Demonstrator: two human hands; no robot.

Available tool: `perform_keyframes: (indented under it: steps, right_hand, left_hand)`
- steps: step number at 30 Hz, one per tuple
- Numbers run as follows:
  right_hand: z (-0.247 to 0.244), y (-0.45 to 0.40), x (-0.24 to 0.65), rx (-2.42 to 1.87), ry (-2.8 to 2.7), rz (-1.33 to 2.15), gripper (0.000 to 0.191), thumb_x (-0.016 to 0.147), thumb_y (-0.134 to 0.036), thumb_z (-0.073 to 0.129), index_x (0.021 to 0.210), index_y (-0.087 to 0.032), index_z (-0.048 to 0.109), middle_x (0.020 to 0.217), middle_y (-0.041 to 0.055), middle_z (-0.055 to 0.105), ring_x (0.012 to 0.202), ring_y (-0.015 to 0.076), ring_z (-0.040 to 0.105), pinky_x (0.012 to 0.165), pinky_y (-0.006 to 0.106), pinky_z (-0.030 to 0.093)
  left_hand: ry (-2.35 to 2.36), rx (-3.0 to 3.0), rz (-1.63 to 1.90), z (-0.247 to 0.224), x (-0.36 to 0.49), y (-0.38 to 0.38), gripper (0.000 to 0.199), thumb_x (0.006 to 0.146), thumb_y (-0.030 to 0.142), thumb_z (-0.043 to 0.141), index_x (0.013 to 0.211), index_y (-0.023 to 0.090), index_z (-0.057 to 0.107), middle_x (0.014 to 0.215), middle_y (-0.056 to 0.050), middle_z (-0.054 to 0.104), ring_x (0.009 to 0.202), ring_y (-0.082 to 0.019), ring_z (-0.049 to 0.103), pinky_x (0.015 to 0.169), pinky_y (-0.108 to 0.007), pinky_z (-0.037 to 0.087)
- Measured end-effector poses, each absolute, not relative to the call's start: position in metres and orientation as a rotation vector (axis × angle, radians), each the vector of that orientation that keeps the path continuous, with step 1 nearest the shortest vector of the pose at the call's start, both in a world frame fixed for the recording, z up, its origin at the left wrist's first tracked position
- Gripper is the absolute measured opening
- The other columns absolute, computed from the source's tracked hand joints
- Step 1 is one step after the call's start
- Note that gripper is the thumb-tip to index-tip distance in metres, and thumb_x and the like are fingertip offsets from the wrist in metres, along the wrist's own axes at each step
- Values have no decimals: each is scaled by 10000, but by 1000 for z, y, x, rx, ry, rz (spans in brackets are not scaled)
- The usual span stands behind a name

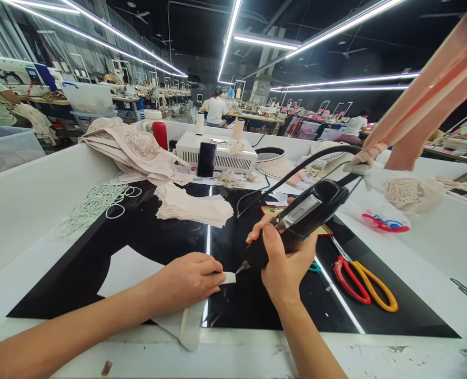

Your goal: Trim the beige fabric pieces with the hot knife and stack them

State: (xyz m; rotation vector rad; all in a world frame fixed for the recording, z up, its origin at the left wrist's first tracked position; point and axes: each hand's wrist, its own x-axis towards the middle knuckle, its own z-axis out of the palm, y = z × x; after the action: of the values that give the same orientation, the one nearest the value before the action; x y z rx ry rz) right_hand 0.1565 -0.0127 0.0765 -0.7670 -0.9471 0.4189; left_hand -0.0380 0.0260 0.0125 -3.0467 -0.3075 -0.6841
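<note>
My left hand [198,276] is closed, its fingertips pressing a small white strip [229,278] against the glossy black board [241,310]. My right hand [288,263] wraps round a black handheld tool [308,216] with a metal lever on its side. The tool's pointed metal tip is right beside the strip's free end. A cable runs from the tool's back end. Under my left forearm lies a white sheet piece [129,268], partly hidden. Beyond my hands sits a stack of pale fabric pieces [194,206].
Red-and-yellow-handled scissors [365,281] lie right of my right hand. Light green cord [99,205] is heaped at the left. Behind stand a phone [206,159], a white box unit [186,147] and lace fabric [131,145]. Pink fabric hangs at upper right. People sit farther off.
</note>
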Motion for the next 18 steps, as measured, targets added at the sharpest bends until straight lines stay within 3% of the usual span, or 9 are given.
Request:
perform_keyframes:
  steps: [18]
  right_hand:
    - [77,-12,155,-772,-939,412,347,859,-250,809,1092,-275,553,824,-63,688,572,115,632,545,278,584]
  left_hand:
    - [-292,-3026,-695,14,-38,26,203,1036,185,613,1236,166,645,1134,-62,710,1062,-201,696,971,-341,579]
